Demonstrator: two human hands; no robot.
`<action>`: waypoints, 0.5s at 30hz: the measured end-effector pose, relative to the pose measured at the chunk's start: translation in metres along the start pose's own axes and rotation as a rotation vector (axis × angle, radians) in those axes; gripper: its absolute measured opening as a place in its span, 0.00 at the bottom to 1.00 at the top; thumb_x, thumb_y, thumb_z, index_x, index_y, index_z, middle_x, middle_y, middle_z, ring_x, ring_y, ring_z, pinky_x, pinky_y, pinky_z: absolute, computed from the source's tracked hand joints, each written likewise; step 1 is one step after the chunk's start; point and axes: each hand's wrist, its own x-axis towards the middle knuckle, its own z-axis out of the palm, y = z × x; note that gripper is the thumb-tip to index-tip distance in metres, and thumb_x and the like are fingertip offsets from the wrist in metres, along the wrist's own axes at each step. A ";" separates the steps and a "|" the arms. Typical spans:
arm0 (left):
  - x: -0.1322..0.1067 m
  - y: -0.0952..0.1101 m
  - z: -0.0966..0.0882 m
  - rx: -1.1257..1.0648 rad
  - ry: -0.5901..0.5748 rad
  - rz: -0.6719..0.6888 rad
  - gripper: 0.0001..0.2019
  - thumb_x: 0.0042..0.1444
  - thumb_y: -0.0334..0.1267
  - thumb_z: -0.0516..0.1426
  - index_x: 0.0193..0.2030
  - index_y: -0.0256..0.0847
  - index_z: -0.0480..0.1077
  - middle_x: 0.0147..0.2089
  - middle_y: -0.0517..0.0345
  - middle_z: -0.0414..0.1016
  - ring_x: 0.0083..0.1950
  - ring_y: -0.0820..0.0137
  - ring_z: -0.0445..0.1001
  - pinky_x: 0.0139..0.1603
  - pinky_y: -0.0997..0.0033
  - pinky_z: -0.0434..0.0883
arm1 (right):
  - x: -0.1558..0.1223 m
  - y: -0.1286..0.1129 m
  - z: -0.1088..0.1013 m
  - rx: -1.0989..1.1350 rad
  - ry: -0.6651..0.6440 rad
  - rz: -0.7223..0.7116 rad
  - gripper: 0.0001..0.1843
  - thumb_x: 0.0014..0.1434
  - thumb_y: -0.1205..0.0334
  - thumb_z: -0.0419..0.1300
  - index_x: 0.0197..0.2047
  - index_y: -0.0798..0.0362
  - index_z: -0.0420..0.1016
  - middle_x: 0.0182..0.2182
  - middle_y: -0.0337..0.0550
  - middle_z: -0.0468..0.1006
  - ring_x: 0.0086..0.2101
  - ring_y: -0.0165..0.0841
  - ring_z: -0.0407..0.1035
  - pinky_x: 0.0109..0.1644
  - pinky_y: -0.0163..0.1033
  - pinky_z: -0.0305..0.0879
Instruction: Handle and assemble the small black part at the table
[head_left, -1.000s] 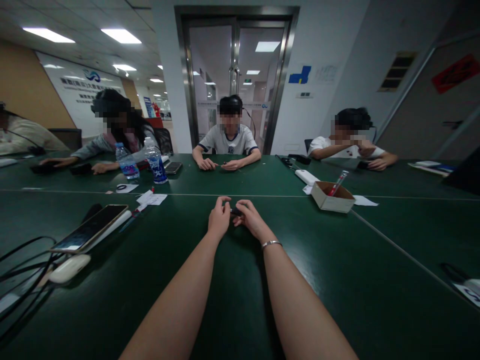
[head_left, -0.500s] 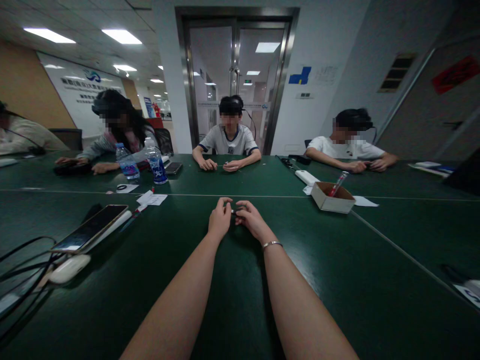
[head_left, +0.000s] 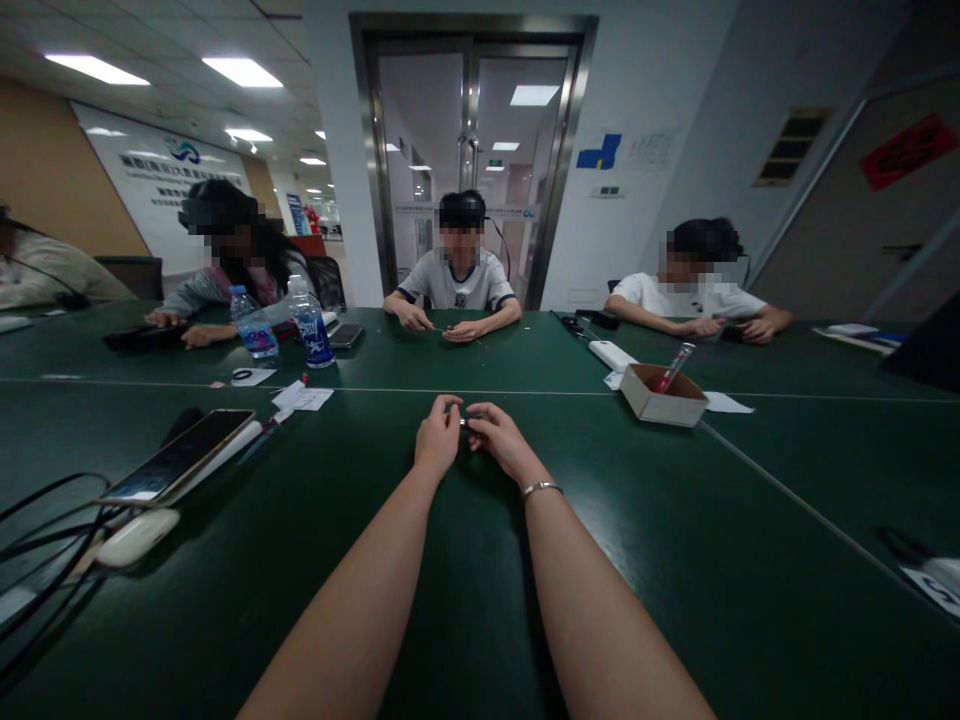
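My left hand [head_left: 438, 440] and my right hand [head_left: 501, 440] meet fingertip to fingertip over the dark green table [head_left: 480, 560], a little beyond its middle. Both hands have their fingers curled in a pinch. Between them sits a small dark object [head_left: 466, 422] with a faint metallic glint, too small to name. A thin metal bracelet [head_left: 542, 488] circles my right wrist. Both forearms rest along the table toward me.
A cardboard box [head_left: 663, 394] with a red pen stands at the right. A phone [head_left: 177, 468], a white mouse [head_left: 136, 537] and black cables [head_left: 41, 565] lie at the left. Two water bottles [head_left: 309, 322] stand far left. Several other people sit across the table.
My hands have stayed in the same spot, with only slight finger shifts around the small object. The person at the right has lowered a hand from the face to the table.
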 end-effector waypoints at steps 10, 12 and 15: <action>0.003 -0.007 0.003 -0.025 0.002 0.030 0.15 0.63 0.46 0.45 0.40 0.46 0.70 0.31 0.61 0.73 0.31 0.70 0.71 0.29 0.74 0.60 | -0.001 -0.001 0.000 0.003 0.011 -0.043 0.19 0.40 0.68 0.66 0.39 0.51 0.72 0.34 0.37 0.73 0.29 0.28 0.68 0.30 0.32 0.68; 0.004 -0.010 0.004 -0.046 -0.018 0.015 0.17 0.63 0.47 0.43 0.40 0.45 0.71 0.32 0.59 0.73 0.31 0.70 0.70 0.29 0.74 0.61 | -0.001 -0.001 0.000 -0.001 0.019 -0.047 0.19 0.40 0.68 0.65 0.38 0.51 0.72 0.35 0.37 0.73 0.29 0.28 0.68 0.30 0.32 0.68; 0.006 -0.014 0.007 -0.103 -0.021 0.004 0.15 0.62 0.44 0.45 0.42 0.44 0.71 0.34 0.58 0.73 0.31 0.70 0.70 0.31 0.73 0.64 | -0.001 0.000 0.000 0.014 0.038 -0.047 0.19 0.39 0.68 0.65 0.38 0.52 0.72 0.34 0.37 0.73 0.28 0.28 0.68 0.29 0.32 0.67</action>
